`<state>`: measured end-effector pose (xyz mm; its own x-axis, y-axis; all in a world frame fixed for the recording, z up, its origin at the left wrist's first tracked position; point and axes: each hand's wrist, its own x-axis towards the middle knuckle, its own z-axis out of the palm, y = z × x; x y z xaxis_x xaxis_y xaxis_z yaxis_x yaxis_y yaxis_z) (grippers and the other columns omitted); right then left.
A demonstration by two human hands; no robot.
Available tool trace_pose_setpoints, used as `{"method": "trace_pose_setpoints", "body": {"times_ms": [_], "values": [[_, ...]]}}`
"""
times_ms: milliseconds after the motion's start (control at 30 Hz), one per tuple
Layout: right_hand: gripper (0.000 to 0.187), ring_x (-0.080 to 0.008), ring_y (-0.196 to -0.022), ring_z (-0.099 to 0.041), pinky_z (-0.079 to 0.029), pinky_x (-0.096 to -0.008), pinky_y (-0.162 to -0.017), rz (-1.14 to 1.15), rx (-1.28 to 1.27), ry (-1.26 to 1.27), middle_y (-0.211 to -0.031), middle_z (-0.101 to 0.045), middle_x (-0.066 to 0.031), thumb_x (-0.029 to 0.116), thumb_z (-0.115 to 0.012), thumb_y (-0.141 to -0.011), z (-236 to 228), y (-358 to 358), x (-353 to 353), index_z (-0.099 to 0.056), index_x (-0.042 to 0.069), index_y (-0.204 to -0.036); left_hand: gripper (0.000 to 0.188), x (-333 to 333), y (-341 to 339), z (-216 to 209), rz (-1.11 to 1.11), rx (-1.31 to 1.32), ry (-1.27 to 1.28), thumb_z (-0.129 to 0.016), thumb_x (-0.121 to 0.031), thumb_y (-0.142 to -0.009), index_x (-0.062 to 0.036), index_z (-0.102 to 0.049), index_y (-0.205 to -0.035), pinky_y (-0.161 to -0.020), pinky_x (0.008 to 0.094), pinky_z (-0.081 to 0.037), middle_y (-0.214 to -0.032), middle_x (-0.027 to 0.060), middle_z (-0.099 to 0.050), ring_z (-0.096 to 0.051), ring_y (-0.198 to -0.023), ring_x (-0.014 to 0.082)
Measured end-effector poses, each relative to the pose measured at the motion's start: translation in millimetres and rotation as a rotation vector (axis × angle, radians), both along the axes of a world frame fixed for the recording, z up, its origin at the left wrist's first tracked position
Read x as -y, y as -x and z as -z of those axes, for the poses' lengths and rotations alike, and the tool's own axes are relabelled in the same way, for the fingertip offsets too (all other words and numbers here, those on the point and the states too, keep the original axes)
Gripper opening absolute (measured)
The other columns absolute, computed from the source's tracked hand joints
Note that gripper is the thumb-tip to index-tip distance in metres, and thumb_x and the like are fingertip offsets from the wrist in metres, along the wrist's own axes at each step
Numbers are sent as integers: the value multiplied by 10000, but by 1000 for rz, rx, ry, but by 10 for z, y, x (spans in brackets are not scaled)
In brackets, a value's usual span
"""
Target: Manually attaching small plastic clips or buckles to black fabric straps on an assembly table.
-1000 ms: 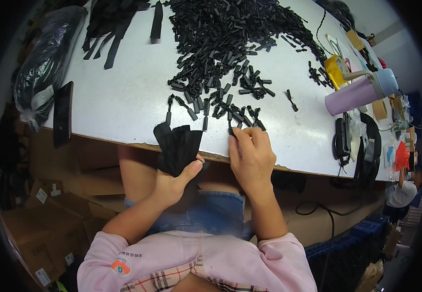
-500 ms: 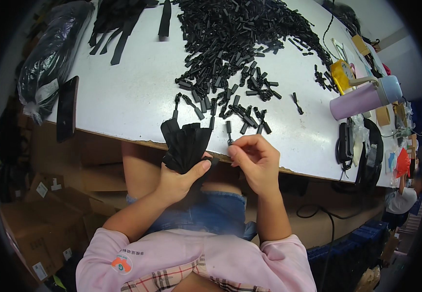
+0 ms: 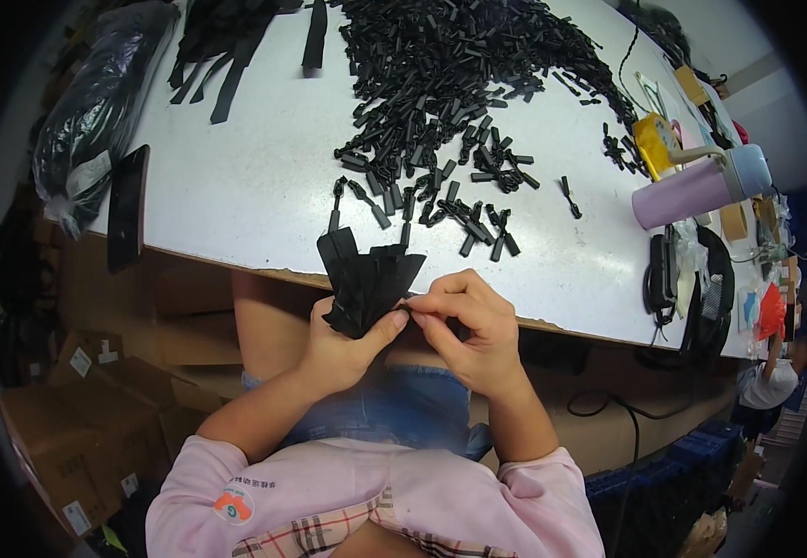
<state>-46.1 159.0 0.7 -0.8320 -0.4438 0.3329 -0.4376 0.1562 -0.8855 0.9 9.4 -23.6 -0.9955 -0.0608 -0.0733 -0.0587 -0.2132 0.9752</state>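
Cardboard boxes [image 3: 97, 437] stand in the room at lower left, beside a white table [image 3: 245, 195] that looks hard and smooth, its front edge chipped. A pile of black zipper pulls [image 3: 422, 102] covers its far middle. By the front edge, the left hand [image 3: 343, 353] is clamped on a bundle of black strips [image 3: 371, 279], seemingly light, soft and floppy, best gripped at the gathered lower end. The right hand [image 3: 473, 325] pinches a small dark piece [image 3: 407, 307] beside the left thumb, mostly hidden; probably light, suited to fingertips.
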Motion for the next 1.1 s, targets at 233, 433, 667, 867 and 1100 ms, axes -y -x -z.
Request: {"method": "trace_pose_setpoints", "body": {"times_ms": [233, 433, 667, 867, 1100], "values": [[152, -105, -579, -511, -409, -209, -496, 13, -38, 38, -762, -530, -68, -70, -578, -679, 11, -7, 35, -594, -6, -815, 125, -3, 11, -22, -10, -51, 85, -602, -56, -751, 0, -585, -861, -622, 197, -421, -780, 21, -591, -515, -698, 60], [159, -110, -596, -514, -407, -207, -504, -33, -29, 15, -762, -531, -68, -66, -582, -677, 53, 32, 1, -592, -3, -823, 121, 16, 34, -44, -34, -93, 195, -602, -52, -748, 15, -588, -848, -618, 201, -429, -760, 29, -598, -528, -683, 65], [152, -81, -607, -504, -402, -182, -523, 40, 125, 178, -754, -526, -53, -47, -585, -708, 100, -68, 123, -589, -10, -856, 185, -1, 17, -21, -89, -23, -8, -575, -59, -771, -4, -559, -947, -722, 228, -445, -880, 47, -579, -539, -790, 95], [119, -46, -622, -485, -389, -155, -518, 81, 497, 391, -766, -514, -38, -42, -576, -738, 155, -202, 159, -542, -27, -852, 255, 5, -24, -61, -43, -46, 12, -553, -73, -790, 1, -502, -1029, -751, 235, -435, -930, 55, -558, -524, -851, 108], [43, -32, -510, -422, -327, -160, -431, -85, 718, 617, -676, -497, -14, 0, -564, -764, 164, -138, 139, -524, -10, -777, 217, 51, -24, -154, 24, 2, -248, -546, -63, -791, 11, -520, -993, -740, 239, -440, -909, 60, -562, -528, -832, 107]]}}
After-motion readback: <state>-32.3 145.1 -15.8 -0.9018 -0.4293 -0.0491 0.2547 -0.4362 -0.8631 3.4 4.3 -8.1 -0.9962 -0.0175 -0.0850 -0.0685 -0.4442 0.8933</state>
